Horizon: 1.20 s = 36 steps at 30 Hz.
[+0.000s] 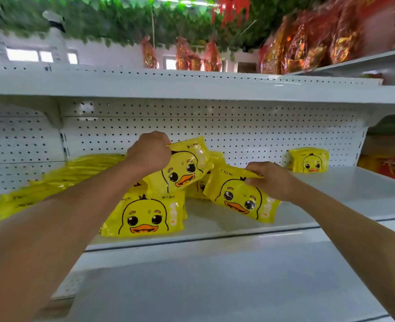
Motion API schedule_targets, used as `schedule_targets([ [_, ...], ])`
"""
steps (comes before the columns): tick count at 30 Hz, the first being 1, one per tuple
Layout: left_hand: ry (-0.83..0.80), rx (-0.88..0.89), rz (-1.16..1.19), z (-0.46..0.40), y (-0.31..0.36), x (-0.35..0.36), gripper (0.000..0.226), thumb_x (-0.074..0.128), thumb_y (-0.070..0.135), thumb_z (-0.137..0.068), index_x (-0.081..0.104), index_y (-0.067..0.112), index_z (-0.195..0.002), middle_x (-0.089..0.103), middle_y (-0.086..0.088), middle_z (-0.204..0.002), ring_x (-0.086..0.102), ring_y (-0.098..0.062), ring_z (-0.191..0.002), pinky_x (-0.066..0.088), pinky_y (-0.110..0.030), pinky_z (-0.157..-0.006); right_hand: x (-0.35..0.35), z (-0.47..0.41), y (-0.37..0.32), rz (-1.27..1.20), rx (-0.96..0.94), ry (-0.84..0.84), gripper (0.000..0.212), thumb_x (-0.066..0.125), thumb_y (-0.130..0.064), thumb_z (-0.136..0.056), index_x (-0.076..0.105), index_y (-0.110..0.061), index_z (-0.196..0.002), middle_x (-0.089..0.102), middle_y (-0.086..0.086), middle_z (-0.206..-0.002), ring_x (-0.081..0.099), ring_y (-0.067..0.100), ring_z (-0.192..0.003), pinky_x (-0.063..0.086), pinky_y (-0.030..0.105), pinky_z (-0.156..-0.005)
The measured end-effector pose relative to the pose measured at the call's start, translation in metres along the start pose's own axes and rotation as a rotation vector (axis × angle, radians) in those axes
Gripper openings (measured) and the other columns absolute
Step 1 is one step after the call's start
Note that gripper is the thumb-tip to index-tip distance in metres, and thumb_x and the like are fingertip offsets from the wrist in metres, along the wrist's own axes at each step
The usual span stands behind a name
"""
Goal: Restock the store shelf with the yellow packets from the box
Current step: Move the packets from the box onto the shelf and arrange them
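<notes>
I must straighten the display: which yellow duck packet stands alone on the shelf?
The small yellow duck packet at far right, upright against the white pegboard back. All others crowd together near the hands.

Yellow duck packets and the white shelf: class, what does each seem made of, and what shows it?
Yellow duck packets: probably thin glossy plastic film; they crinkle and shine where the left hand and right hand grip them. White shelf: likely painted metal, smooth, with a perforated back panel.

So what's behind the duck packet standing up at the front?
Behind the front packet sit more yellow packets, tipped and jumbled, then the white pegboard wall. The left hand holds one packet above them. How many are in the pile is hidden.
</notes>
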<state>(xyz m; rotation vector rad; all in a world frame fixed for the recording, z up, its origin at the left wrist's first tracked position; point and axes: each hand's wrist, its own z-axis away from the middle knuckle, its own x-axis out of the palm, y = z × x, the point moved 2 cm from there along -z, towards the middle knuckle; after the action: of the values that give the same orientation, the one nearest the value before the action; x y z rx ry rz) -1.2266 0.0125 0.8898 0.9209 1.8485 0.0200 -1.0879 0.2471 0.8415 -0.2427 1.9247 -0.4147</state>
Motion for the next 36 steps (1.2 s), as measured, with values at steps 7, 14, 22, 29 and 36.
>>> schedule_targets([
  [7,0.011,-0.026,0.032,-0.031,-0.044,-0.005,0.025,0.046,0.020,-0.094,0.063,0.020,-0.113,0.056,-0.002,-0.128,0.051,-0.025,-0.115,0.044,-0.039,-0.098,0.051,-0.065,0.000,-0.057,0.046,-0.125,0.040,0.061,-0.009,-0.088,0.041,-0.036,-0.065,0.034,-0.013,-0.070,0.034,0.000,-0.064,0.026,0.014,-0.058],
  [14,0.038,0.063,0.147,-0.044,-0.051,0.002,0.020,0.050,0.017,-0.094,0.065,0.014,-0.107,0.060,-0.006,-0.120,0.053,-0.023,-0.110,0.038,-0.027,-0.084,0.078,-0.093,-0.003,0.009,0.095,0.065,0.031,0.066,-0.008,-0.084,0.065,-0.008,-0.114,0.058,0.011,-0.117,0.055,0.023,-0.101,0.041,0.032,-0.089],
  [22,-0.027,0.151,0.241,-0.044,-0.012,0.024,0.016,0.052,0.019,-0.093,0.066,0.018,-0.102,0.063,-0.005,-0.115,0.056,-0.024,-0.106,0.046,-0.033,-0.089,0.062,-0.070,0.011,0.202,0.169,0.253,0.049,0.065,-0.026,-0.081,0.045,-0.013,-0.124,0.046,0.009,-0.123,0.048,0.026,-0.113,0.038,0.037,-0.094],
  [29,-0.160,0.263,0.213,-0.035,0.046,0.061,0.023,0.049,0.020,-0.094,0.063,0.017,-0.112,0.058,-0.005,-0.125,0.053,-0.024,-0.114,0.044,-0.033,-0.094,0.022,-0.015,0.053,0.220,0.384,0.180,0.055,0.062,-0.024,-0.086,0.038,-0.011,-0.133,0.038,0.011,-0.135,0.039,0.027,-0.126,0.037,0.041,-0.104],
  [36,-0.366,0.263,0.000,-0.024,0.056,0.111,0.025,0.047,0.018,-0.095,0.058,0.019,-0.118,0.054,-0.004,-0.129,0.050,-0.026,-0.117,0.042,-0.033,-0.091,0.013,0.023,0.065,0.232,0.443,0.120,0.066,0.066,-0.030,-0.084,0.033,-0.012,-0.139,0.038,0.013,-0.138,0.038,0.029,-0.128,0.036,0.039,-0.106],
])
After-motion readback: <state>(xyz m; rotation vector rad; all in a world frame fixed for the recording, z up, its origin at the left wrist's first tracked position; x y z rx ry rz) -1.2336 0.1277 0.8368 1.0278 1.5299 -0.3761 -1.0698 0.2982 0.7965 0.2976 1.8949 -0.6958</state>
